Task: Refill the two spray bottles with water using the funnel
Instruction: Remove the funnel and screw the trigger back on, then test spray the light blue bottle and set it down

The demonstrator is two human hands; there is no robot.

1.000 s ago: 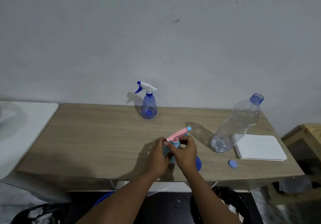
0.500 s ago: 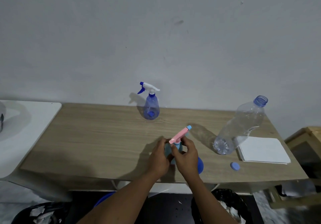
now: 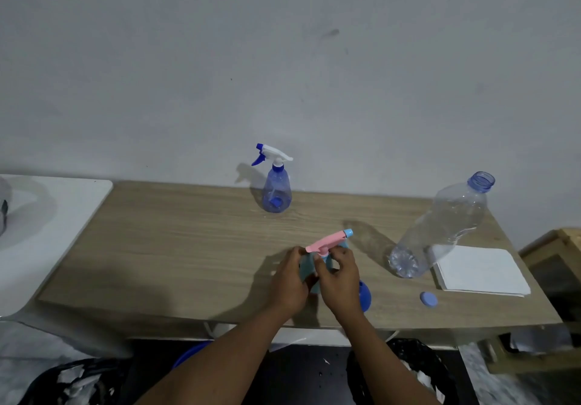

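I see the left hand (image 3: 287, 282) gripping the pale blue spray bottle (image 3: 304, 269) at the table's (image 3: 188, 247) near edge, the right hand (image 3: 341, 280) pinching its pink trigger head (image 3: 327, 242).

The left hand (image 3: 287, 282) and the right hand (image 3: 341, 280) are both bare, and behind each hand a bare wrist (image 3: 267, 313) and forearm (image 3: 226, 351) run uncovered down to the bottom edge of the view, nails too small to make out.

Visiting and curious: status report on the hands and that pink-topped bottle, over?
Left hand grips teal spray bottle. Right hand pinches its neck under pink sprayer head. Blue funnel beside right wrist.
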